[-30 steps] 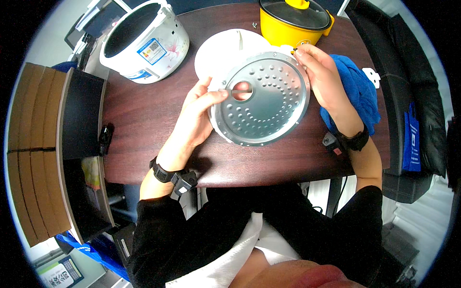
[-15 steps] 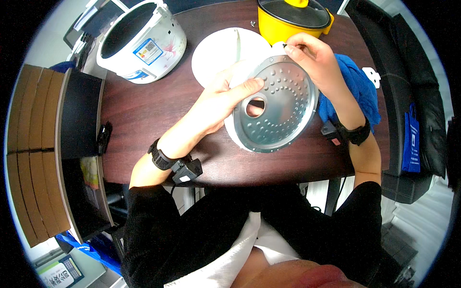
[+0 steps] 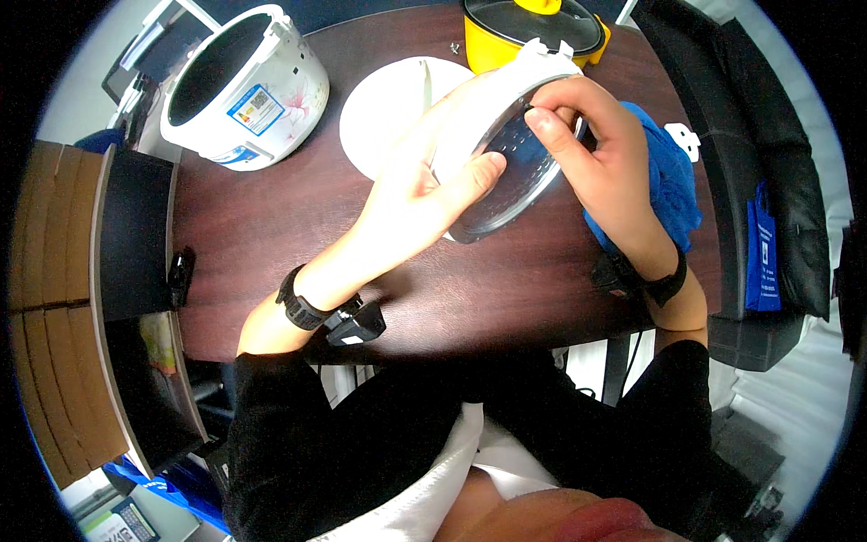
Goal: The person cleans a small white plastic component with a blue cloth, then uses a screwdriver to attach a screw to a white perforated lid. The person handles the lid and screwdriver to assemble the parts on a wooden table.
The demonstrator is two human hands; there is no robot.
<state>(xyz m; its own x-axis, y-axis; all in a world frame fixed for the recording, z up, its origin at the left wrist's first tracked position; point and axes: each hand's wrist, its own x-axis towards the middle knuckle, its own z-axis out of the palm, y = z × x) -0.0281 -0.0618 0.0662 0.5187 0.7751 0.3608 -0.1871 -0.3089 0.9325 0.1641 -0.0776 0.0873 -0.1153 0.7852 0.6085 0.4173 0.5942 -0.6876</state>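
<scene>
A round white rice cooker lid (image 3: 506,113) with a dimpled metal inner plate (image 3: 502,183) is held up above the table, tilted steeply on edge. My left hand (image 3: 433,194) grips its left rim, thumb on the metal face and the other fingers hidden behind. At the upper right of that face is my right hand (image 3: 596,131), thumb and forefinger pinched together. A tiny dark spot shows at the fingertips, too small to name. Behind my left hand a white round disc (image 3: 375,117) lies on the table.
A white rice cooker body (image 3: 307,86) with an open top stands far left on the brown table (image 3: 298,217). At the back is a yellow pot (image 3: 483,54) with a dark lid. Small metal bits (image 3: 455,48) lie beside it. A blue cloth (image 3: 664,181) is bunched at the right.
My left hand has tipped the lid, so its metal face is now seen at a slant. My right hand has moved down and slightly left, from the rim onto the inner face.
</scene>
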